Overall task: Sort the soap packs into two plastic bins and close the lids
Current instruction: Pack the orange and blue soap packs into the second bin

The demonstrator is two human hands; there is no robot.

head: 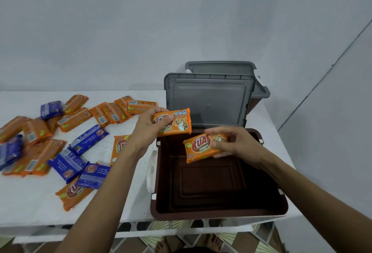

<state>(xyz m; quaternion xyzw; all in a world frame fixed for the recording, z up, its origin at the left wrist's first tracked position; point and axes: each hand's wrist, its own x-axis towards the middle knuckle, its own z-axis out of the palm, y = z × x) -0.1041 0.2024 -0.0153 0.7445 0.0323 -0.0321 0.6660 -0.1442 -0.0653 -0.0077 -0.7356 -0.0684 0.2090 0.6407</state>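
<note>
White table point(30, 202) filled the lower left of the frame, its front edge running along the bottom. At lower centre stood the brown bin point(217, 215), open and with nothing on its floor, its grey lid point(209, 101) standing upright along the far rim. Behind it, a second bin point(259, 92) was mostly hidden, with its own lid point(221, 67) up.

At left, orange packs point(74, 119) and blue packs point(88, 139) lay mixed and overlapping, some face down, one orange pack close to the table's front edge.

The left hand point(149, 123), just left of the bin's far corner, gripped an orange pack point(179, 121) by its end, thumb on the printed face and fingers curled behind. The right hand point(237, 144) pinched another orange pack point(201, 147) by its right end and held it tilted above the bin's far half, clear of the floor.

Sorting had barely begun, by the look of it. The upright lid looked the main hazard: a knock from either hand or pack could tip it shut on the fingers. A pack let go while tilted might catch the rim and slide off onto the table. With the heap so tangled, a blue pack stuck under an orange one could ride along into the wrong bin, and dragging from the pile could push the nearest pack off the front edge.
</note>
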